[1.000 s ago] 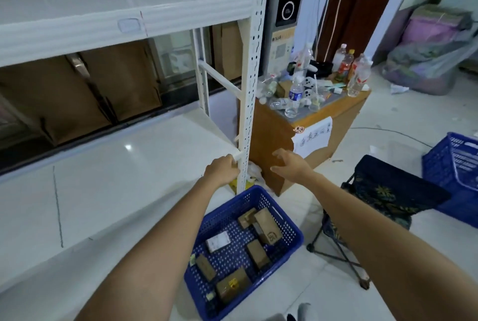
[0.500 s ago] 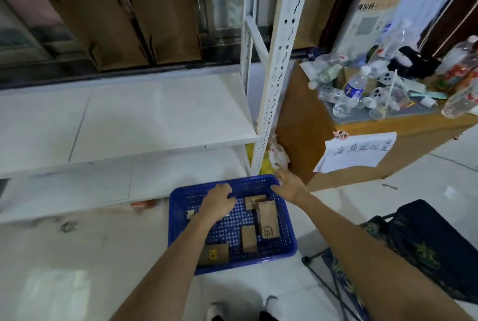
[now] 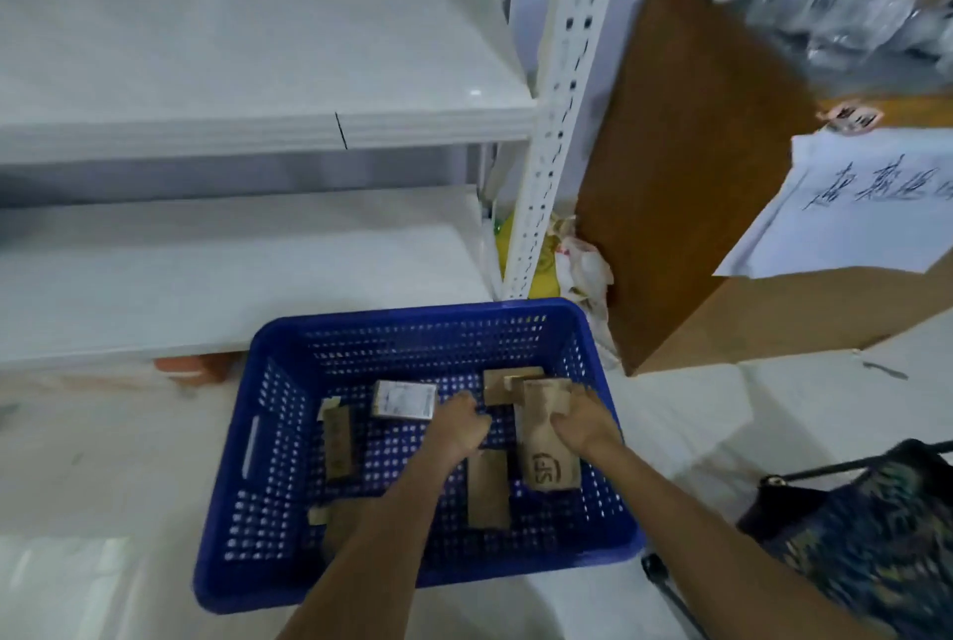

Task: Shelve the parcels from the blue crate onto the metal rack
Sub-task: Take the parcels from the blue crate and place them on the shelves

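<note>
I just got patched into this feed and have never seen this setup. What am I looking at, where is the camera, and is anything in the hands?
No machine here: a person works with bare hands, and the single camera sits on their head, looking down. Both arms reach into a blue perforated plastic crate on the pale floor, in front of a white metal rack whose visible shelves are bare. Several small brown cardboard parcels and one white-labelled box lie in the crate. The right hand is closed on the tall brown printed parcel. The left hand is curled beside it; what it holds, if anything, is unclear. A wooden cabinet stands to the right.
</note>
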Motion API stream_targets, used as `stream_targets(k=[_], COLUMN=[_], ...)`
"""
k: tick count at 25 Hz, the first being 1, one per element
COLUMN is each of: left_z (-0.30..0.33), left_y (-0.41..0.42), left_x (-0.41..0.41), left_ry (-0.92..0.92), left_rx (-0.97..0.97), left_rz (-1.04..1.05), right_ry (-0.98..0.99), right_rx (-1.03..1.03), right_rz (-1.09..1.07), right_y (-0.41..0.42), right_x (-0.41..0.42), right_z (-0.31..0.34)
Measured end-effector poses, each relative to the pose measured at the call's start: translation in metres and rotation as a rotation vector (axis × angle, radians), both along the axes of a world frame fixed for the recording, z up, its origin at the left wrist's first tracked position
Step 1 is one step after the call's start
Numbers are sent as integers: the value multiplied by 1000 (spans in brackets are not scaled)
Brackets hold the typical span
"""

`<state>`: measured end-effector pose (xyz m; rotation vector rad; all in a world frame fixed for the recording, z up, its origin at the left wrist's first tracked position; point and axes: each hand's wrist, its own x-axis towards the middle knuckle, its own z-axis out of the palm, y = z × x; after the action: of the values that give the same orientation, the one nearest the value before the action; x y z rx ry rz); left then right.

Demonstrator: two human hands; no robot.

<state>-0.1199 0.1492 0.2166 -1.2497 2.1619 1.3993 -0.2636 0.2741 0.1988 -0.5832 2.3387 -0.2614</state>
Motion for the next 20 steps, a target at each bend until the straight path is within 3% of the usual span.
stream_targets(k=[5,9,13,20], left_z=[-138,-216,-232,-219], left_y=[7,12,13,-2], left_x=[-58,-94,-110,-96], left_ry=[36,71,79,195], left_rx=[78,124,242,340], left_rz=[-4,-51,48,307], right_ry=[67,100,200,-75], right_rx=[116,183,91,-328], right_rz=[-138,-216,-205,-253], right_y=[-8,-22,-19,-17], right_x=[-18,-23,-27,-37], right_z=[-134,-199,-219,-199])
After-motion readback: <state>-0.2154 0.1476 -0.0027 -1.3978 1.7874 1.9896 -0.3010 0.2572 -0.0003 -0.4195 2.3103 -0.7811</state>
